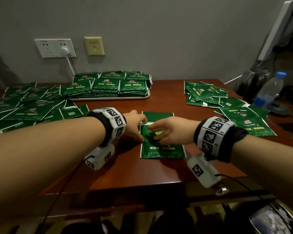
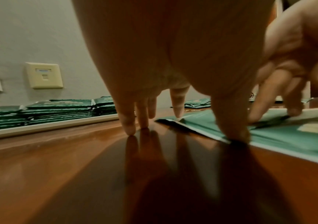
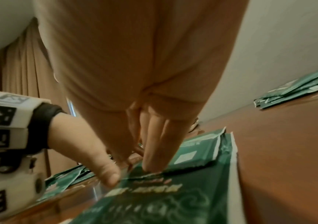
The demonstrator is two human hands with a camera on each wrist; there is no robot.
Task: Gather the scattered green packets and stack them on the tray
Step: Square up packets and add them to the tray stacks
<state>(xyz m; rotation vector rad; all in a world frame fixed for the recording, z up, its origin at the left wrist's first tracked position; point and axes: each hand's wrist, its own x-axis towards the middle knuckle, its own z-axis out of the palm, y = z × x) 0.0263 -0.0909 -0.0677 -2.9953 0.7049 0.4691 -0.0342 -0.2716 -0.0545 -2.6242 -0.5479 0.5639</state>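
Observation:
Three overlapping green packets (image 1: 162, 151) lie flat in the middle of the brown table, near its front. My left hand (image 1: 142, 129) stands at their left edge with straight fingers; its thumb (image 2: 232, 133) presses a packet's edge and the other fingertips (image 2: 129, 130) touch the wood. My right hand (image 1: 156, 135) reaches in from the right, its fingertips (image 3: 152, 165) pressing down on the top packet, whose white end is slightly lifted. Neither hand grips anything. The white tray (image 1: 108, 98) at the back centre carries neat stacks of green packets (image 1: 107, 85).
Several loose packets (image 1: 24, 107) cover the table's left side, and another loose heap (image 1: 205, 93) lies at the right. A plastic water bottle (image 1: 269, 92) stands beyond the right edge. Wall sockets (image 1: 55, 48) with a plugged cable sit behind the tray.

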